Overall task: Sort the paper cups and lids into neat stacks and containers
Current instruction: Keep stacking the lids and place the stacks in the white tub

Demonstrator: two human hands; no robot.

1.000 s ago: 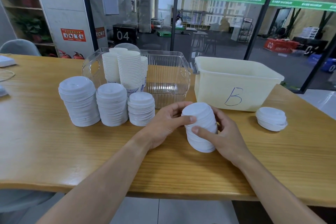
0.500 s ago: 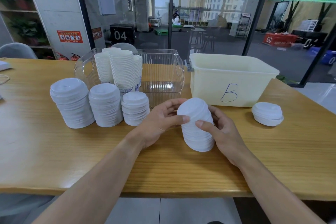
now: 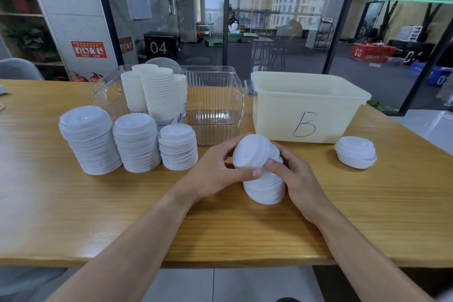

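Observation:
A stack of white lids [image 3: 263, 186] stands on the wooden table [image 3: 73, 216] in front of me, its top part leaning toward me and left. My left hand [image 3: 218, 171] grips the stack's upper part from the left, thumb across the front. My right hand [image 3: 296, 179] holds it from the right, thumb on the front. Three finished lid stacks [image 3: 134, 147] stand in a row to the left. A short lid stack [image 3: 355, 152] lies at the right. Stacked paper cups [image 3: 157, 95] fill the left end of a clear bin [image 3: 215, 110].
A cream tub marked B [image 3: 306, 105] stands behind my hands, to the right of the clear bin. A glass wall runs behind the table. A grey chair back [image 3: 17, 68] shows at far left. The table's near edge is close to me.
Both hands have stayed on the lid stack; its top part has tilted further toward me and left, and my thumbs now meet across its front.

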